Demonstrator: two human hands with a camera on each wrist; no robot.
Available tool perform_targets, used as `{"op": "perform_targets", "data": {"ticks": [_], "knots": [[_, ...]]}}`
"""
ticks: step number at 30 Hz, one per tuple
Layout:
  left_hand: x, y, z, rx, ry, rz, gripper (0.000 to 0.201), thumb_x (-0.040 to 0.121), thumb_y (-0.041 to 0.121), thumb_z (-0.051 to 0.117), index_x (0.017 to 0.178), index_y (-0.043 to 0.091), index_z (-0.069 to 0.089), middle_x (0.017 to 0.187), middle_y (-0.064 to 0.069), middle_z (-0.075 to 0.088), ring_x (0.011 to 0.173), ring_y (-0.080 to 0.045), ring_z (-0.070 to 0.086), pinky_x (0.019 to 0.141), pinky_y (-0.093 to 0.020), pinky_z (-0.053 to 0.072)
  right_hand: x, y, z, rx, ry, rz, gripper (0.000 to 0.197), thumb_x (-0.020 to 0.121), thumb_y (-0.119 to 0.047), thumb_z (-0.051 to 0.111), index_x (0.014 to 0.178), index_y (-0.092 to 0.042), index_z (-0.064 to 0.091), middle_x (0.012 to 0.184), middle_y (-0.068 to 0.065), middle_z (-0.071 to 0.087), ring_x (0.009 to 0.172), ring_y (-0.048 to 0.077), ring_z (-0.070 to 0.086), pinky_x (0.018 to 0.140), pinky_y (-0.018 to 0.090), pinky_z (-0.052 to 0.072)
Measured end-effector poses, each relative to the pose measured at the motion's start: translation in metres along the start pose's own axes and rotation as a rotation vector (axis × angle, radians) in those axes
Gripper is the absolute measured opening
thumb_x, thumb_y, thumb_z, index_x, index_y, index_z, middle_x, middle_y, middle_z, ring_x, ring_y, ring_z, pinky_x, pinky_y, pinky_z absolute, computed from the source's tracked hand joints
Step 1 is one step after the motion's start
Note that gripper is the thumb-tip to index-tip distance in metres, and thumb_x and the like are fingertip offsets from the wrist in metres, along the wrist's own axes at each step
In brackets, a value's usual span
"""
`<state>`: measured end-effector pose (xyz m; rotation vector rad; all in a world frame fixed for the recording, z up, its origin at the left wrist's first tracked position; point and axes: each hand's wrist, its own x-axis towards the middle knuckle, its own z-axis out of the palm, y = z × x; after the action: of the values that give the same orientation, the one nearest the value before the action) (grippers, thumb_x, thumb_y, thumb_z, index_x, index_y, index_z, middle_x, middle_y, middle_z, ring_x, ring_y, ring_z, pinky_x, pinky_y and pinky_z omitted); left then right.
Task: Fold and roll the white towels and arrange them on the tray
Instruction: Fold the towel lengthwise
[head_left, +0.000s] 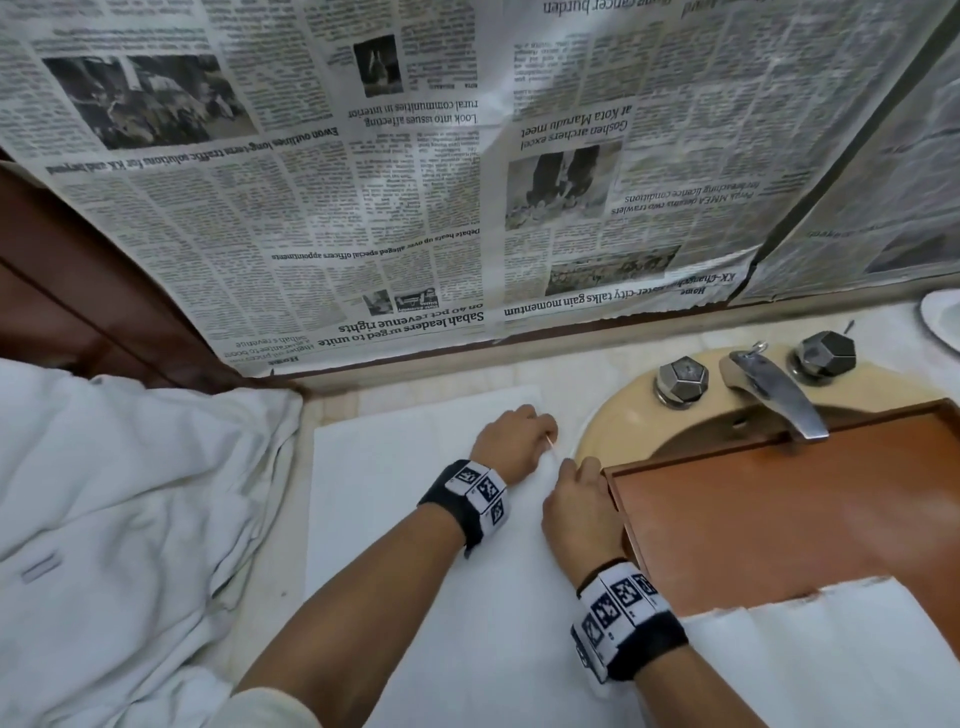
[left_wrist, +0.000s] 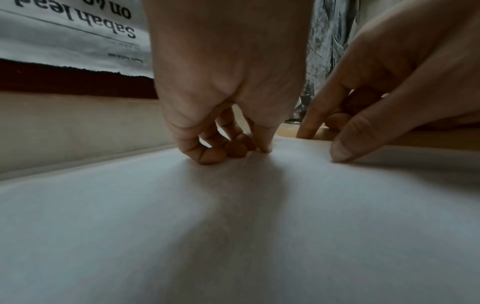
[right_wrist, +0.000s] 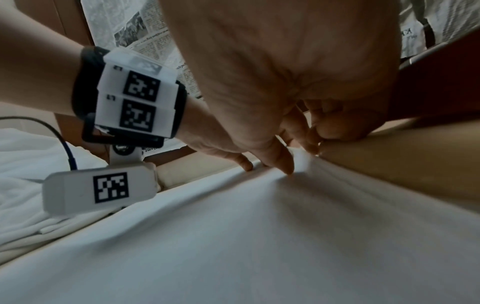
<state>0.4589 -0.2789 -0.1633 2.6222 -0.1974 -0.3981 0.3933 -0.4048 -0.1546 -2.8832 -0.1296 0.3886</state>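
Observation:
A white towel (head_left: 415, 530) lies spread flat on the counter, left of the sink. My left hand (head_left: 519, 441) is at its far right corner, fingers curled and thumb tip down on the cloth (left_wrist: 244, 150), pinching the edge. My right hand (head_left: 576, 499) is just nearer along the same right edge, thumb on top and fingers curled over the edge (right_wrist: 303, 156). The brown tray (head_left: 779, 509) sits across the sink, right beside my right hand. A second white towel (head_left: 831, 649) lies over the tray's near end.
A heap of loose white towels (head_left: 130, 493) fills the counter at the left. The beige sink rim (head_left: 618, 426) and metal faucet (head_left: 774, 389) with two knobs stand behind the tray. Newspaper (head_left: 363, 182) covers the wall behind.

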Motion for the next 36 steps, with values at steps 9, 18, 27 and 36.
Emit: {"op": "perform_targets", "data": {"ticks": [9,18,27,36], "knots": [[-0.028,-0.027,-0.009,-0.228,0.197,0.048,0.016,0.095,0.016,0.056,0.106,0.021,0.067,0.1,0.002,0.063,0.091,-0.019,0.06,0.085,-0.04,0.05,-0.031,0.007,-0.012,0.03,-0.01,-0.052,0.018,0.096,-0.016,0.051,0.112,-0.01,0.058,0.111,0.007,0.056,0.107,0.025,0.055,0.075,0.031,0.043],[-0.083,-0.044,-0.039,-0.448,0.423,0.031,0.013,0.095,0.012,0.061,0.103,0.016,0.071,0.097,0.001,0.07,0.087,-0.008,0.062,0.081,-0.012,0.045,-0.088,-0.038,-0.059,0.189,0.01,-0.182,0.017,0.099,-0.026,0.051,0.086,-0.016,0.048,0.079,-0.001,0.056,0.071,0.021,0.053,0.062,0.033,0.037],[-0.186,-0.144,-0.072,-0.491,0.618,-0.163,0.016,0.094,0.006,0.06,0.1,0.016,0.07,0.101,0.011,0.069,0.087,0.001,0.063,0.076,-0.007,0.044,-0.114,-0.181,-0.027,0.138,-0.148,-0.4,0.009,0.1,-0.013,0.043,0.105,-0.008,0.049,0.099,0.014,0.063,0.087,0.032,0.062,0.062,0.031,0.032],[-0.204,-0.196,-0.046,-0.388,0.499,-0.366,0.029,0.097,0.004,0.048,0.11,0.013,0.072,0.115,-0.003,0.068,0.106,-0.017,0.061,0.099,-0.027,0.045,-0.114,-0.226,0.059,0.124,-0.304,-0.336,0.01,0.097,-0.011,0.043,0.091,-0.011,0.035,0.096,0.016,0.057,0.074,0.026,0.042,0.046,0.029,0.017]]}}
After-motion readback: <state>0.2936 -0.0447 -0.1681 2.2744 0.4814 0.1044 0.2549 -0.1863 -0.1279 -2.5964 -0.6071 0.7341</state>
